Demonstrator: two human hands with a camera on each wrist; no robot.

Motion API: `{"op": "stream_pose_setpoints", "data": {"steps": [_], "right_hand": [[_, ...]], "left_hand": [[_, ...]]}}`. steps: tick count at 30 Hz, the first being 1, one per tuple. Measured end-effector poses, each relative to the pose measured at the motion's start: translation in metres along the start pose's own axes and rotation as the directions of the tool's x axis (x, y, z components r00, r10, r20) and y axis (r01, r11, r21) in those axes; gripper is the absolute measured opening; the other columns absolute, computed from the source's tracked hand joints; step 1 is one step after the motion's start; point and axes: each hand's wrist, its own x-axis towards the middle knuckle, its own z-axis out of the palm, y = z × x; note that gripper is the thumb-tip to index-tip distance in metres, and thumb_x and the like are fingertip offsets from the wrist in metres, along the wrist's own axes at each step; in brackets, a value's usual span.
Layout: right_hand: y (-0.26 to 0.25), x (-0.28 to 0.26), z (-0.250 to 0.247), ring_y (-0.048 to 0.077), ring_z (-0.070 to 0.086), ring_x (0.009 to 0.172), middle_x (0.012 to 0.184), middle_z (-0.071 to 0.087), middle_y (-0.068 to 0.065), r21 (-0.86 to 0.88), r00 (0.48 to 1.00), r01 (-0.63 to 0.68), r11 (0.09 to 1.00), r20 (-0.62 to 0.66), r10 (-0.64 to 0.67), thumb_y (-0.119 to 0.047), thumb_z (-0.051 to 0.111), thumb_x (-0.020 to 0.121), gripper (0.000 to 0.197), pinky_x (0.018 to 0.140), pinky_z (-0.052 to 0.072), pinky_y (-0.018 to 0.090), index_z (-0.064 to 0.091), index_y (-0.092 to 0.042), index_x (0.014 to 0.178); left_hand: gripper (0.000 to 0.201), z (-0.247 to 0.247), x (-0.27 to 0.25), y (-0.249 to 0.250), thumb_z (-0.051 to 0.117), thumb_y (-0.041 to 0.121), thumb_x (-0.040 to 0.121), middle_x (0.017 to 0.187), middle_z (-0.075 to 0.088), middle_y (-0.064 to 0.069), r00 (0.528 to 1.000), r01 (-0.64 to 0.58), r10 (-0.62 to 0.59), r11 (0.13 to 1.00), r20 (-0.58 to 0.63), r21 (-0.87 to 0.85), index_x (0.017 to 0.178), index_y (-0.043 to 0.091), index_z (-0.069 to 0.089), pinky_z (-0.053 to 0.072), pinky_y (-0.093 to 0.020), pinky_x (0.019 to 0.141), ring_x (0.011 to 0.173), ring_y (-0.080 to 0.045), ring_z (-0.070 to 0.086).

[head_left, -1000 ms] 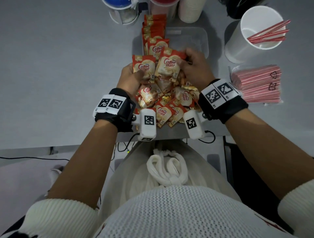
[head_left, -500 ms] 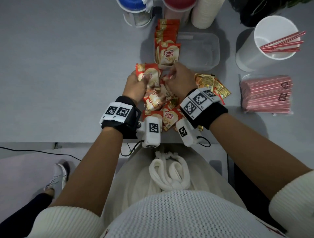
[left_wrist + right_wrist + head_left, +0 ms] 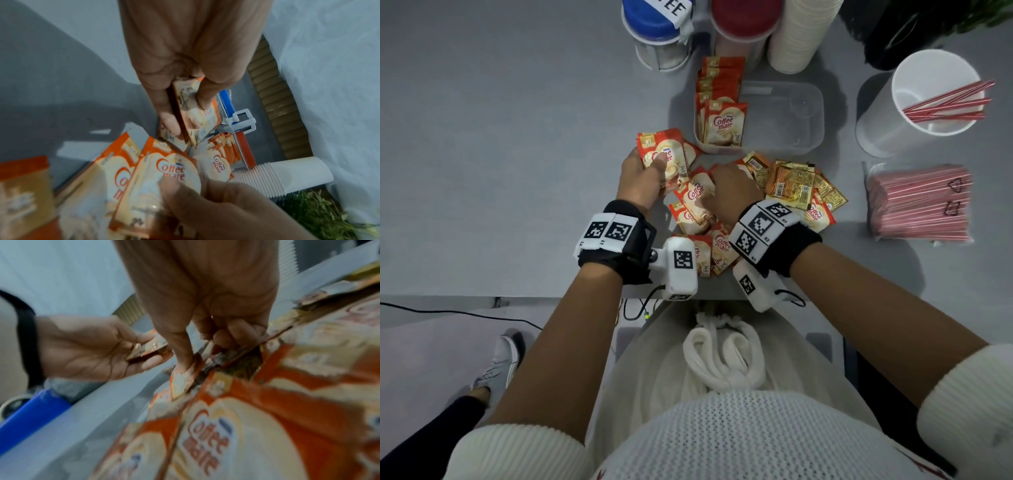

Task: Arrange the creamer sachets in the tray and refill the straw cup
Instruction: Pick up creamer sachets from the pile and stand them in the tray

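Landmark: the clear tray (image 3: pixel 787 113), toward the far middle of the grey table (image 3: pixel 500 154).
Sachets in tray: a row of creamer sachets (image 3: pixel 724 121) stands upright along the tray's left wall, front one facing the person; the rest of the tray floor to their right is bare.
Loose pile: more sachets (image 3: pixel 698 198) lie scattered just in front of the tray's near edge, some face up, some showing gold backs (image 3: pixel 791 181) toward the right.
Left hand: the left hand (image 3: pixel 640 178) holds a small stack of sachets (image 3: pixel 664 154) just left of the tray's near-left corner, thumb pressed on the front, fingers behind.
Right hand: the right hand (image 3: pixel 732 188) is down in the pile in front of the tray, thumb and curled fingers pinching one sachet (image 3: pixel 183 382) at its edge.
Straw cup: a white cup (image 3: pixel 914 106) stands to the right of the tray, apart from it, with a few red straws (image 3: pixel 948 102) leaning on its right rim.
Straw pack: a wrapped bundle of straws (image 3: pixel 921 202) lies nearer than the cup, right of the pile.
Behind tray: a blue-lidded jar (image 3: pixel 657 31), a red-lidded jar (image 3: pixel 743 20) and stacked paper cups (image 3: pixel 801 34).
Open room: bare table stretches wide to the left of the tray.
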Motion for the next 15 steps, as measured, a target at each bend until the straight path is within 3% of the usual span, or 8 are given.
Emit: {"op": "stream_pose_setpoints", "data": {"steps": [2, 3, 4, 6, 8, 10, 12, 15], "right_hand": [[0.006, 0.001, -0.008, 0.027, 0.057, 0.097, 0.095, 0.062, 0.007, 0.103, 0.999, 0.013, 0.995, -0.032, -0.01, -0.022, 0.055, 0.089, 0.013, 0.074, 0.037, 0.029, 0.06, -0.01, 0.089], [0.01, 0.0, -0.013, 0.022, 0.055, 0.088, 0.08, 0.059, 0.0, 0.164, 0.999, 0.002, 0.986, -0.043, 0.005, -0.02, 0.055, 0.09, 0.017, 0.072, 0.035, 0.027, 0.058, -0.014, 0.074], [0.014, -0.001, -0.019, 0.018, 0.054, 0.083, 0.075, 0.057, -0.003, 0.239, 0.998, -0.013, 0.971, -0.062, 0.028, -0.019, 0.056, 0.09, 0.02, 0.072, 0.036, 0.025, 0.059, -0.014, 0.071], [0.024, -0.001, -0.03, 0.015, 0.058, 0.076, 0.08, 0.062, 0.001, 0.426, 0.986, -0.029, 0.904, -0.138, 0.097, -0.017, 0.06, 0.088, 0.013, 0.071, 0.044, 0.023, 0.067, -0.006, 0.086], [0.032, 0.001, -0.037, 0.013, 0.059, 0.068, 0.075, 0.062, 0.006, 0.537, 0.972, -0.012, 0.844, -0.193, 0.136, -0.015, 0.064, 0.085, 0.016, 0.064, 0.046, 0.02, 0.065, 0.001, 0.085], [0.035, 0.005, -0.039, 0.025, 0.064, 0.076, 0.077, 0.063, 0.018, 0.609, 0.961, 0.025, 0.793, -0.232, 0.148, -0.011, 0.067, 0.082, 0.018, 0.07, 0.05, 0.034, 0.063, 0.005, 0.076], [0.036, 0.009, -0.039, 0.033, 0.066, 0.081, 0.078, 0.064, 0.021, 0.644, 0.957, 0.051, 0.764, -0.249, 0.146, -0.011, 0.07, 0.078, 0.016, 0.072, 0.05, 0.044, 0.062, -0.005, 0.066], [0.036, 0.011, -0.041, 0.019, 0.058, 0.061, 0.069, 0.063, 0.013, 0.629, 0.958, 0.027, 0.777, -0.238, 0.159, -0.013, 0.07, 0.079, 0.015, 0.069, 0.048, 0.038, 0.068, 0.002, 0.077]], "left_hand": [[0.025, 0.0, 0.002, 0.002, 0.046, 0.013, 0.095, 0.117, 0.062, -0.016, 1.0, -0.014, 0.014, 1.0, -0.011, -0.007, 0.119, 0.007, 0.053, 0.049, -0.049, 0.095, 0.107, -0.03, 0.062], [0.023, -0.001, 0.003, 0.003, 0.047, 0.012, 0.095, 0.117, 0.062, -0.016, 1.0, -0.025, 0.025, 1.0, -0.016, -0.009, 0.116, 0.009, 0.053, 0.049, -0.05, 0.095, 0.107, -0.03, 0.062], [0.02, -0.001, 0.004, 0.004, 0.048, 0.012, 0.094, 0.117, 0.062, -0.016, 0.999, -0.038, 0.038, 0.999, -0.02, -0.007, 0.113, 0.011, 0.054, 0.049, -0.05, 0.095, 0.107, -0.031, 0.061], [0.019, 0.0, 0.007, 0.006, 0.05, 0.013, 0.092, 0.116, 0.063, -0.016, 0.998, -0.055, 0.055, 0.998, -0.021, 0.014, 0.111, 0.014, 0.054, 0.049, -0.05, 0.095, 0.107, -0.03, 0.061], [0.019, 0.004, 0.009, 0.009, 0.051, 0.014, 0.092, 0.116, 0.064, -0.015, 0.998, -0.058, 0.058, 0.998, -0.003, 0.032, 0.11, 0.015, 0.055, 0.049, -0.051, 0.095, 0.106, -0.03, 0.062], [0.016, 0.013, 0.007, 0.014, 0.051, 0.013, 0.092, 0.115, 0.064, -0.015, 0.997, -0.062, 0.06, 0.998, 0.047, 0.034, 0.108, 0.016, 0.055, 0.049, -0.05, 0.095, 0.105, -0.03, 0.062], [0.019, 0.025, 0.001, 0.02, 0.048, 0.011, 0.095, 0.114, 0.063, -0.017, 0.99, -0.073, 0.071, 0.997, 0.123, 0.012, 0.114, 0.01, 0.053, 0.051, -0.046, 0.092, 0.102, -0.029, 0.062], [0.03, 0.042, -0.005, 0.027, 0.038, 0.014, 0.099, 0.119, 0.06, -0.019, 0.973, -0.111, 0.11, 0.994, 0.203, -0.01, 0.125, 0.001, 0.047, 0.054, -0.038, 0.082, 0.099, -0.03, 0.062]]}}
